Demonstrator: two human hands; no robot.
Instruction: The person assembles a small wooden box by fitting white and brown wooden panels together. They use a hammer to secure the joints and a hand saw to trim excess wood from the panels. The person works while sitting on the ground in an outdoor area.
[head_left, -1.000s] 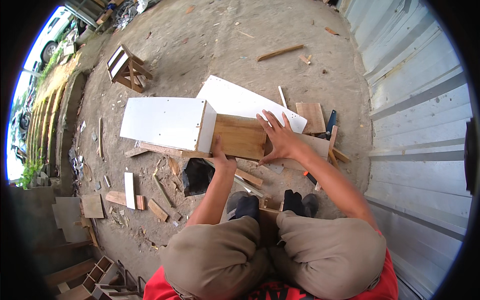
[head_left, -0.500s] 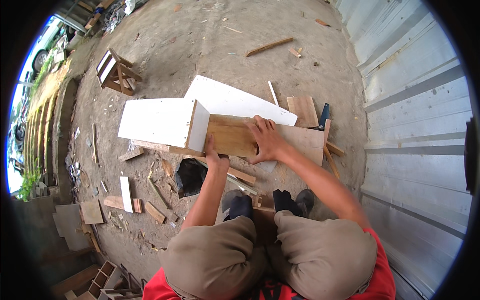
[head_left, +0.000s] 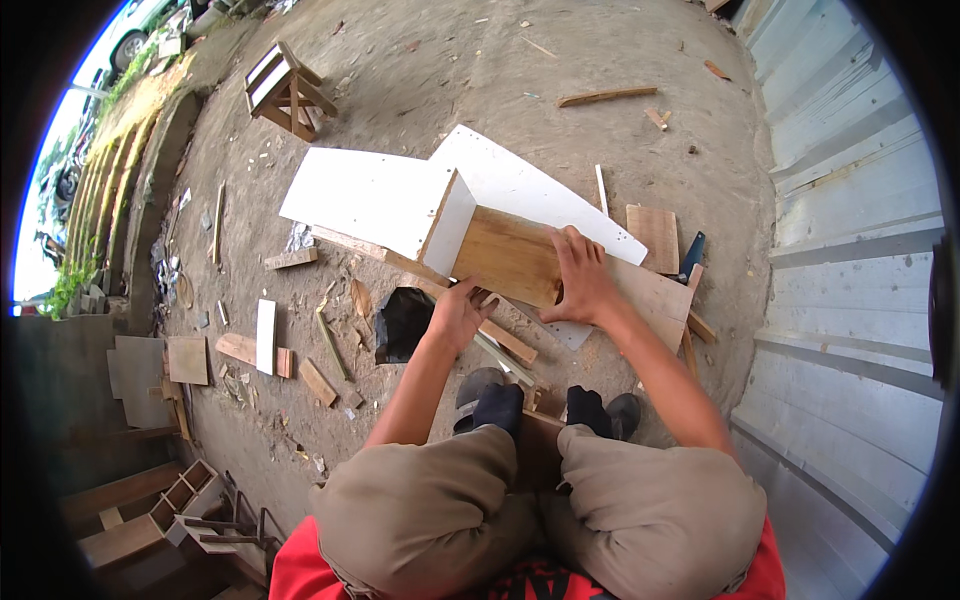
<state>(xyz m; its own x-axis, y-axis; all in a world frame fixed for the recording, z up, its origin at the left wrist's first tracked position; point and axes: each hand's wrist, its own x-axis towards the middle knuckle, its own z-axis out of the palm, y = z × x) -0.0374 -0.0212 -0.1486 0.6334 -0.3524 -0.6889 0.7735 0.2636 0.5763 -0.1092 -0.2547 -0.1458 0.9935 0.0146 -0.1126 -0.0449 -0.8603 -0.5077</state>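
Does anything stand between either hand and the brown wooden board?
Nothing visible does: the right hand holds the right end of the brown wooden board, and the left hand is right by its near edge.

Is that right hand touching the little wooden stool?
No, the right hand is on the brown wooden board, while the wooden stool stands farther away, to the left.

Left of the brown board (head_left: 508, 250), the white box (head_left: 365, 200) blocks lateral entry. At the board's right end, the right hand (head_left: 587, 280) obstructs. At its near-left corner, the left hand (head_left: 458, 313) obstructs — a gap lies between both hands. Beyond the board, the white panel (head_left: 520, 188) lies low — a hand could pass above.
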